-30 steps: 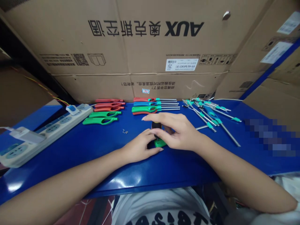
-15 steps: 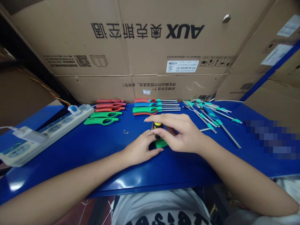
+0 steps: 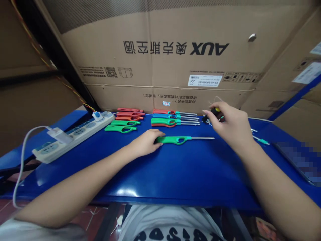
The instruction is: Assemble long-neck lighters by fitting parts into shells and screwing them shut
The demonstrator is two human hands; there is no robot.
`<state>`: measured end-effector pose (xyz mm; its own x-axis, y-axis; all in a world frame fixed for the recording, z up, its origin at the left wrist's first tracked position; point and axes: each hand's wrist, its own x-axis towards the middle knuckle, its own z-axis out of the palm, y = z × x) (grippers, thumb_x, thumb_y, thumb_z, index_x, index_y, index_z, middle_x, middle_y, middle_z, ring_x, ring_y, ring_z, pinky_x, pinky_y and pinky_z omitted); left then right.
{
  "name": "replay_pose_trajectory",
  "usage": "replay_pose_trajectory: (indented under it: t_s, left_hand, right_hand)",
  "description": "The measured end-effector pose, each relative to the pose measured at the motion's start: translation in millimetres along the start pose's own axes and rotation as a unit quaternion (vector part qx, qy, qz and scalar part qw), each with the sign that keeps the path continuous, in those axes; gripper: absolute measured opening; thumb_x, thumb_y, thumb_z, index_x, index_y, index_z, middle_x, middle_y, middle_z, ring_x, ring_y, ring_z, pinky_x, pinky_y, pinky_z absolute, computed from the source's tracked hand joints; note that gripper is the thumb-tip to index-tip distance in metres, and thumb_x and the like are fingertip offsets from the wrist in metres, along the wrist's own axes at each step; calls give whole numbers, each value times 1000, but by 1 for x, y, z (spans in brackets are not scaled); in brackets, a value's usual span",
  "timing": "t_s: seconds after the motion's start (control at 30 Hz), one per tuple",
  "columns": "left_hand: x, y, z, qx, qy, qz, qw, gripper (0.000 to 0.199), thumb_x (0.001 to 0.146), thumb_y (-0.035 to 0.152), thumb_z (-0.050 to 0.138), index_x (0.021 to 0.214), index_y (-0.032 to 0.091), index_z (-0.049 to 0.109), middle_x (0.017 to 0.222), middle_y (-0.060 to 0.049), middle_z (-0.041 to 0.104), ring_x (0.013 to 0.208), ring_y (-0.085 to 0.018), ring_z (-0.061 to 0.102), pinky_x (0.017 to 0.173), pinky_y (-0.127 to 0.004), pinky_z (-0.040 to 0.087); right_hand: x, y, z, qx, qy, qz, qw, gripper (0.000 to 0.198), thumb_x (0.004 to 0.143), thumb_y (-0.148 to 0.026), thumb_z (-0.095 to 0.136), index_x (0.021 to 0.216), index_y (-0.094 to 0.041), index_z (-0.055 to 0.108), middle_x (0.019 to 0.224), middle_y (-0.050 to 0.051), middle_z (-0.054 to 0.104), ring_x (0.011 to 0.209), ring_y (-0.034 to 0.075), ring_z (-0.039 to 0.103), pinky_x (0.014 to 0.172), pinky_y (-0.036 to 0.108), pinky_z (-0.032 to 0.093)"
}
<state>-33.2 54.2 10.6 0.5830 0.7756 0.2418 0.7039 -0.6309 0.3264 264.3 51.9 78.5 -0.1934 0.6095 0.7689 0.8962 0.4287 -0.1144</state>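
My left hand (image 3: 144, 142) is closed around the handle end of a green gas lighter (image 3: 173, 140). The lighter lies flat on the blue table, its metal tube pointing right. Up and to the right, my right hand (image 3: 233, 125) grips a screwdriver (image 3: 216, 113) with a black and yellow handle, away from the lighter. Behind that hand, metal tubes with teal ends (image 3: 262, 140) are mostly hidden. Several lighters with tubes (image 3: 165, 121) lie stacked side by side at the back middle. To their left are red and green lighter handles (image 3: 122, 128) without tubes.
A white power strip (image 3: 80, 132) with plugs and a cable runs along the table's left side. A large cardboard sheet (image 3: 170, 73) stands behind the blue table (image 3: 190, 174). A blurred-out dark object (image 3: 298, 160) lies at the right edge.
My right hand has lifted the screwdriver off the green lighter and moved up and right. My left hand has shifted to the lighter's handle end, so the whole lighter shows. The view has tilted up.
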Motion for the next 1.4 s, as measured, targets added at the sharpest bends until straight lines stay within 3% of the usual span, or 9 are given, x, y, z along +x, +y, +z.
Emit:
replay_pose_trajectory:
  t_s: [0.17, 0.33, 0.67, 1.0, 1.23, 1.4]
  left_hand:
    - [7, -28, -5, 20, 23, -21, 999, 32, 86, 22, 63, 117, 17, 70, 118, -11, 73, 111, -28, 66, 101, -43, 52]
    - [8, -38, -6, 26, 42, -33, 998, 30, 88, 29, 61, 114, 16, 71, 117, -13, 72, 111, -30, 66, 101, -46, 51]
    - [9, -46, -4, -3, 82, -49, 995, 34, 90, 42, 60, 106, 15, 72, 104, -12, 72, 91, -26, 68, 87, -41, 54]
    - [11, -53, -1, -20, 117, -89, 989, 34, 85, 44, 65, 102, 16, 73, 98, -10, 72, 82, -24, 68, 79, -38, 56]
    - [12, -53, 1, -17, 120, -91, 989, 36, 83, 45, 65, 102, 15, 73, 98, -10, 73, 83, -24, 69, 79, -38, 56]
    - [10, -55, -29, 48, 148, -89, 984, 33, 86, 47, 64, 97, 18, 74, 103, -10, 74, 98, -29, 69, 90, -41, 53]
  right_hand:
    - [-2, 34, 5, -68, -61, 76, 993, 21, 90, -37, 60, 98, -19, 69, 88, 12, 76, 76, 28, 68, 64, 33, 45]
    - [-1, 50, 4, -97, -117, 126, 980, 18, 86, -33, 64, 94, -20, 72, 78, 11, 74, 73, 29, 67, 63, 34, 44]
    - [-4, 46, 15, -86, -219, 152, 960, 17, 88, -24, 60, 98, -18, 73, 94, 12, 77, 87, 29, 70, 72, 36, 49]
    - [-13, 58, 36, -96, -407, 140, 898, 32, 84, -18, 64, 115, -19, 71, 118, 14, 71, 107, 29, 66, 84, 34, 51]
    - [-18, 62, 49, -93, -409, 131, 898, 34, 87, -19, 60, 120, -18, 71, 124, 15, 68, 112, 29, 64, 90, 36, 50]
    - [-18, 63, 51, -102, -378, 122, 912, 36, 93, -32, 57, 123, -18, 70, 123, 18, 63, 114, 32, 60, 97, 41, 47]
